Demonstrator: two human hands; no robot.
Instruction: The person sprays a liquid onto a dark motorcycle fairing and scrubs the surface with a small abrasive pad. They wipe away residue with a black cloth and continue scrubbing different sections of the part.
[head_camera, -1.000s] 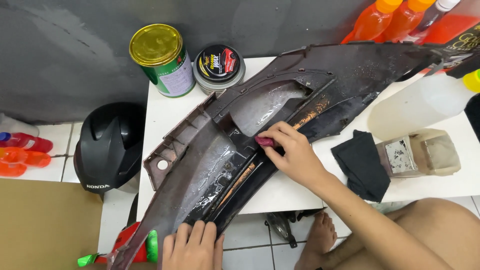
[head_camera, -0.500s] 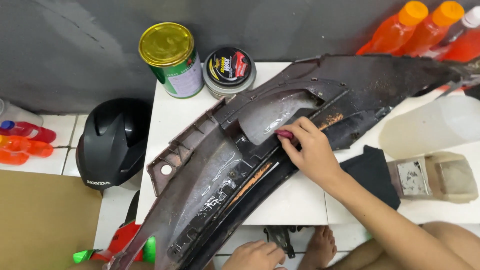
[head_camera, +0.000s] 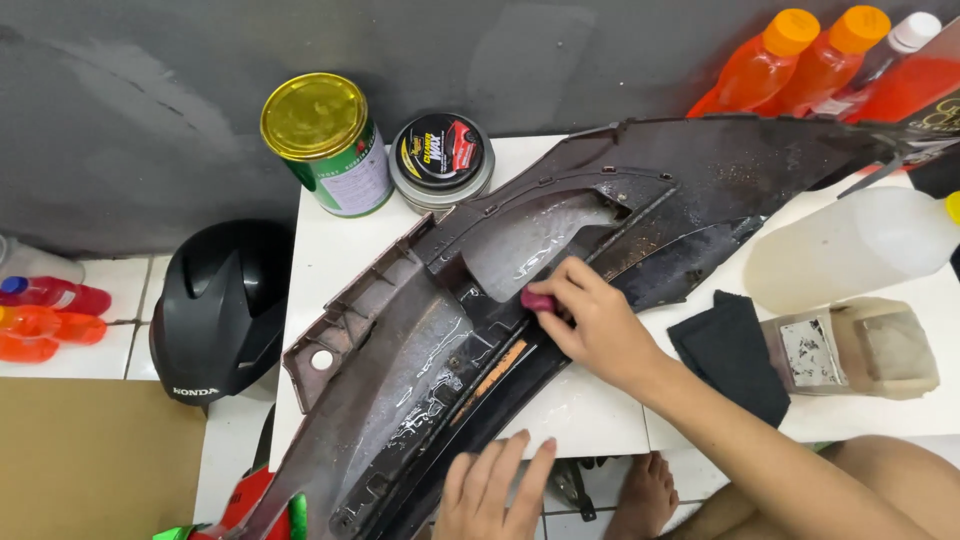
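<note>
A small pink pad is being pinched by the right hand against the dark panel lying on the table; the left hand is being pressed flat, fingers spread. Wet streaks suggest only the middle is being covered.

A home motorbike workshop: a helmet on the tiled floor, a polish tin, a bike body panel on the table
</note>
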